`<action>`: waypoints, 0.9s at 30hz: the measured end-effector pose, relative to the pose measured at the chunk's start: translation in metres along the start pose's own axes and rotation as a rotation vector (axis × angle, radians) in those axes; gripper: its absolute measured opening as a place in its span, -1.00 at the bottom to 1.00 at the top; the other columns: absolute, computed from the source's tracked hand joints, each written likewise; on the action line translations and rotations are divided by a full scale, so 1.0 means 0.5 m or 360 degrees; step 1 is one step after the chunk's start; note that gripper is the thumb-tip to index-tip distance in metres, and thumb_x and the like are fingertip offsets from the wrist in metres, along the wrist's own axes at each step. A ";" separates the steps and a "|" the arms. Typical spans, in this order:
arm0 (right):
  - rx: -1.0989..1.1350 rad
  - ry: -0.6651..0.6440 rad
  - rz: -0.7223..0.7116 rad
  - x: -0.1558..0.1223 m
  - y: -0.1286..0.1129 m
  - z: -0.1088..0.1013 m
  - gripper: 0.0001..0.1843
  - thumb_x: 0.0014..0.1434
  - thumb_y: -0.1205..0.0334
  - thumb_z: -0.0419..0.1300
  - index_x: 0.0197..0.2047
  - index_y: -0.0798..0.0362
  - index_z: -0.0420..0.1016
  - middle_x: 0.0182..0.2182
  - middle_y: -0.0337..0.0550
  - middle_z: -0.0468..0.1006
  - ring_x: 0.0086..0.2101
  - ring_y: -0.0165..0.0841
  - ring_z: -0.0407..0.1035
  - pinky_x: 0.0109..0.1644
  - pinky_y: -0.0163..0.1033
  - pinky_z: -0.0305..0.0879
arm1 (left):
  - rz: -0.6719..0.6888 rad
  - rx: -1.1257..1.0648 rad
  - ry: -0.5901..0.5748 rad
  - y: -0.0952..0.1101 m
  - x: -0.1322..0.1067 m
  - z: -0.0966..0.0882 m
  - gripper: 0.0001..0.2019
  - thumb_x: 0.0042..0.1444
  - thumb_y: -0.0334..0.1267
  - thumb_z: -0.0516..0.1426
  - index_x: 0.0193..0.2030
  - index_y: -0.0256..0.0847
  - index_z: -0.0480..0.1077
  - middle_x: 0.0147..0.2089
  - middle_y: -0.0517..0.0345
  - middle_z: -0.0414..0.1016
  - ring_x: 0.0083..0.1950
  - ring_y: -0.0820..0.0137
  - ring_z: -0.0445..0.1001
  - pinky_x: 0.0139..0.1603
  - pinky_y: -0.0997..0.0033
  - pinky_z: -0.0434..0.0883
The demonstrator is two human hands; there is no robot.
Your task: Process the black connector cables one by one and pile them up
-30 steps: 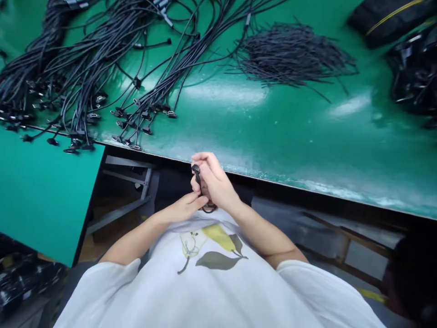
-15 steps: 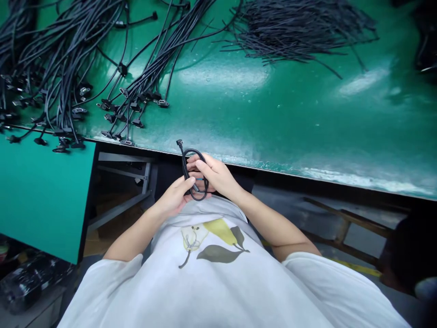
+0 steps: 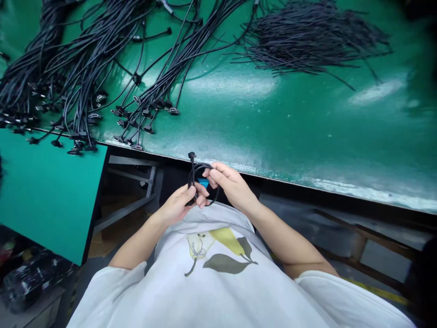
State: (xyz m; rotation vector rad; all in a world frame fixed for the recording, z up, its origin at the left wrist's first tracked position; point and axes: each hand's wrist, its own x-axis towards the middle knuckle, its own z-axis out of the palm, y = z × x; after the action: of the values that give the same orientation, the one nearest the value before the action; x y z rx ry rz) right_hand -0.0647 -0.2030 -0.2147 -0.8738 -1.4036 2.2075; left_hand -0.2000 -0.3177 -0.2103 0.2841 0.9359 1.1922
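- The work in hand looks like coiling a single black cable (image 3: pixel 193 181) into a small loop, held in front of the chest just off the desk's near edge.
- The left hand (image 3: pixel 179 205) is nearly closed, with fingers and thumb pinching the gathered strands low on the loop.
- The right hand (image 3: pixel 229 184) is half curled, with its fingers at the loop's right side. They touch the cable, but I cannot tell whether they grip it or only guide it.
- One connector (image 3: pixel 191 156) sticks up from the top of the loop, free of both hands.
- A small blue tag (image 3: pixel 204 182) shows inside the loop, between the hands.
- The loop looks loose, so the next move seems to call for drawing it snug and securing it while the left hand keeps its pinch.
- Beyond the hands, the green desk (image 3: pixel 280 123) carries long bundles of black cables (image 3: pixel 85 59) with their connectors (image 3: pixel 146 114) lying near its edge.
- Farther right on the desk lies a heap of thin black cords (image 3: pixel 307 41).
- A lower green board (image 3: pixel 44 196) sits to the left, below the desk's edge.
- A white T-shirt with a pear print (image 3: pixel 211 246) fills the bottom of the view.
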 end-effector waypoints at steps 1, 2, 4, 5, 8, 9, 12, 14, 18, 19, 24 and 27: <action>0.0186 0.0018 0.0049 0.003 0.001 0.006 -0.69 0.22 -0.04 0.18 -0.31 0.06 0.41 -0.54 -0.35 0.24 -0.51 -0.52 0.14 -0.36 -0.37 0.20 | 0.0009 0.0019 -0.0010 -0.004 0.001 0.004 -0.63 0.14 0.04 0.19 -0.26 -0.32 0.44 -0.50 0.25 0.26 -0.41 0.47 0.34 -0.09 0.30 0.35; 0.0378 0.0033 0.0097 0.006 0.001 0.013 -0.68 0.19 -0.05 0.20 -0.35 0.06 0.38 -0.54 -0.36 0.20 -0.52 -0.53 0.10 -0.39 -0.38 0.19 | 0.0024 0.0033 -0.0012 -0.008 0.001 0.008 -0.61 0.14 0.05 0.19 -0.27 -0.32 0.44 -0.49 0.24 0.26 -0.40 0.46 0.34 -0.11 0.32 0.34; 0.0671 0.0073 0.0152 0.012 -0.003 0.027 -0.65 0.14 -0.04 0.26 -0.41 0.05 0.32 -0.51 -0.35 0.21 -0.49 -0.53 0.15 -0.36 -0.39 0.24 | 0.0054 0.0047 -0.0019 -0.018 0.001 0.013 -0.58 0.14 0.10 0.17 -0.28 -0.31 0.43 -0.49 0.24 0.24 -0.40 0.46 0.31 -0.19 0.37 0.31; 0.0751 0.0098 0.0150 0.013 -0.006 0.034 -0.65 0.12 -0.03 0.28 -0.43 0.05 0.31 -0.47 -0.32 0.24 -0.44 -0.52 0.21 -0.29 -0.38 0.29 | 0.0070 0.0046 -0.0023 -0.024 -0.001 0.015 -0.58 0.15 0.11 0.16 -0.28 -0.30 0.41 -0.50 0.25 0.22 -0.41 0.47 0.29 -0.21 0.38 0.30; 0.0842 0.0131 0.0075 0.015 -0.016 0.050 -0.64 0.09 -0.01 0.30 -0.45 0.05 0.29 -0.29 -0.20 0.41 -0.20 -0.42 0.35 -0.07 -0.30 0.38 | 0.0143 0.0047 -0.0038 -0.043 -0.004 0.014 -0.61 0.17 0.10 0.14 -0.23 -0.27 0.36 -0.51 0.31 0.14 -0.44 0.50 0.22 -0.14 0.33 0.32; 0.0837 0.0114 0.0058 0.014 -0.018 0.054 -0.66 0.11 -0.02 0.28 -0.42 0.05 0.31 -0.21 -0.17 0.44 -0.15 -0.38 0.37 -0.07 -0.27 0.40 | 0.0164 0.0066 -0.0037 -0.049 -0.005 0.012 -0.63 0.19 0.08 0.13 -0.21 -0.26 0.34 -0.50 0.32 0.13 -0.44 0.51 0.20 -0.11 0.30 0.33; 0.0738 0.0055 0.0035 0.008 -0.016 0.067 -0.67 0.19 -0.09 0.20 -0.27 0.03 0.37 -0.17 -0.12 0.48 -0.25 -0.37 0.42 -0.29 -0.29 0.44 | 0.0205 0.0216 -0.0005 -0.062 -0.002 0.002 -0.65 0.22 0.07 0.09 -0.17 -0.22 0.26 -0.46 0.32 0.15 -0.42 0.50 0.18 -0.13 0.30 0.33; 0.0642 0.0060 0.0024 0.003 -0.013 0.073 -0.64 0.22 -0.13 0.14 -0.17 0.00 0.35 -0.29 -0.18 0.47 -0.43 -0.45 0.37 -0.50 -0.36 0.35 | 0.0198 0.0395 -0.0012 -0.066 0.002 -0.004 -0.65 0.23 0.08 0.07 -0.23 -0.21 0.24 -0.43 0.28 0.17 -0.39 0.48 0.19 -0.18 0.34 0.31; 0.0496 0.0182 -0.0061 -0.006 -0.015 0.077 -0.64 0.28 -0.17 0.04 -0.19 -0.03 0.25 -0.49 -0.33 0.35 -0.58 -0.52 0.24 -0.63 -0.45 0.19 | 0.0154 0.0682 -0.0095 -0.057 0.009 -0.009 -0.62 0.22 0.08 0.07 -0.27 -0.26 0.29 -0.40 0.22 0.20 -0.35 0.47 0.18 -0.28 0.41 0.23; 0.0449 0.0217 -0.0115 -0.007 -0.017 0.077 -0.64 0.29 -0.17 0.03 -0.21 -0.03 0.25 -0.48 -0.33 0.35 -0.56 -0.51 0.27 -0.61 -0.45 0.22 | 0.0154 0.0737 -0.0100 -0.050 0.011 -0.008 -0.62 0.23 0.08 0.07 -0.25 -0.27 0.31 -0.40 0.22 0.20 -0.36 0.47 0.17 -0.30 0.42 0.22; 0.0176 0.0221 -0.0513 -0.015 -0.032 0.079 -0.57 0.27 -0.17 0.06 -0.35 0.05 0.24 -0.07 -0.10 0.40 -0.25 -0.40 0.47 -0.22 -0.24 0.48 | 0.0315 0.1082 -0.0120 -0.010 0.022 -0.008 -0.64 0.24 0.01 0.06 -0.12 -0.27 0.42 -0.23 0.07 0.40 -0.21 0.37 0.35 -0.14 0.35 0.34; 0.0316 0.0025 -0.0459 -0.021 -0.048 0.080 -0.55 0.26 -0.21 0.05 -0.34 0.04 0.21 -0.01 -0.09 0.40 -0.21 -0.36 0.49 -0.20 -0.19 0.49 | 0.0422 0.1138 -0.0139 0.002 0.029 -0.006 -0.63 0.22 0.00 0.08 -0.03 -0.24 0.43 -0.06 -0.02 0.46 0.00 0.25 0.40 0.07 0.23 0.34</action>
State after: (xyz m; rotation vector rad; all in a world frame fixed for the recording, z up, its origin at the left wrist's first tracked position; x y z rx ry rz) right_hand -0.0845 -0.2257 -0.1777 -0.5787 -1.1934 2.0698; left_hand -0.2021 -0.3053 -0.2181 1.0496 1.2518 1.0317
